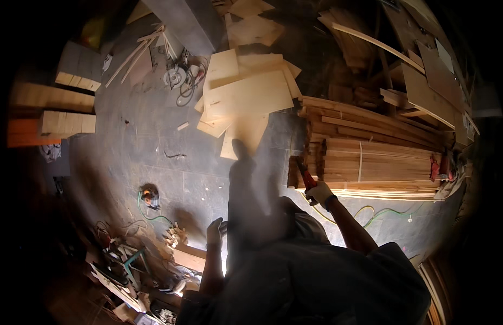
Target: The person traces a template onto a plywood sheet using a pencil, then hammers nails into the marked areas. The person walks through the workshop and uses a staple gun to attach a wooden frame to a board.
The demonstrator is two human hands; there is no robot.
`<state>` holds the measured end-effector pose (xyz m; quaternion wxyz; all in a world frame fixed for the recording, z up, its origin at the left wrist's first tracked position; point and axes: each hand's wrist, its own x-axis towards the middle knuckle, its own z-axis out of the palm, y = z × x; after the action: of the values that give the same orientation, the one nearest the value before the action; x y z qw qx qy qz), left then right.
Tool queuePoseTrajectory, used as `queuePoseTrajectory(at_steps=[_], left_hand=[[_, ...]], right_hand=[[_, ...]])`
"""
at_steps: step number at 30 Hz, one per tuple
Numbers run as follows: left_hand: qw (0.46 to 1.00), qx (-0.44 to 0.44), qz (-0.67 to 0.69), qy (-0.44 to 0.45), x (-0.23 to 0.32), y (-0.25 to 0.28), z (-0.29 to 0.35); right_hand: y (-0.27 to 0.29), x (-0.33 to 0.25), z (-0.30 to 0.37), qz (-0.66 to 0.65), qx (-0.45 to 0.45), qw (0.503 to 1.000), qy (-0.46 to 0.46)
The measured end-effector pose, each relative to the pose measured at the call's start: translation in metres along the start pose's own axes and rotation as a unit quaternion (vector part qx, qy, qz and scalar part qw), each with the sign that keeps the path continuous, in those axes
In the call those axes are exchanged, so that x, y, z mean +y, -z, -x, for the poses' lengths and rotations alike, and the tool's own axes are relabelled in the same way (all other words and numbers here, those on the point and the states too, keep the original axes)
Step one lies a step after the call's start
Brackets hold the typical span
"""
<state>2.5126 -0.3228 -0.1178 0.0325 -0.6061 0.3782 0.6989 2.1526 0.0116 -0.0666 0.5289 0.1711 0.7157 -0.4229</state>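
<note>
My right hand (319, 193), in a pale glove, is closed around a red-handled tool (307, 176) with a dark narrow head. The tool's exact kind is too small to make out. It points away from me, over the near left end of a bundle of wooden boards (381, 162). My left hand (214, 233), also gloved, hangs low beside my leg. A dark shape lies against its fingers, and whether they grip anything is unclear. Ahead of my feet, overlapping pale plywood sheets (250, 95) lie on the grey tiled floor (154, 141).
A circular saw (175, 77) with a coiled cord rests near a grey pillar (189, 21). Thick timber beams (70, 123) are stacked at the left. A green hose (389, 211) curves along the floor at right. Tools and wood scraps (175, 235) clutter the lower left.
</note>
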Motion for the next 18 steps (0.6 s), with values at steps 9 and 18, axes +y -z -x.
queuePoseTrajectory(at_steps=[9, 18], left_hand=[[0.990, 0.041, -0.090, 0.096, 0.170, -0.026, -0.113], [0.986, -0.115, -0.117, -0.039, 0.478, -0.149, -0.279]], right_hand=[[-0.019, -0.100, -0.065, 0.003, 0.079, 0.995, -0.067], [0.004, -0.186, -0.115, -0.211, 0.150, 0.945, -0.199]])
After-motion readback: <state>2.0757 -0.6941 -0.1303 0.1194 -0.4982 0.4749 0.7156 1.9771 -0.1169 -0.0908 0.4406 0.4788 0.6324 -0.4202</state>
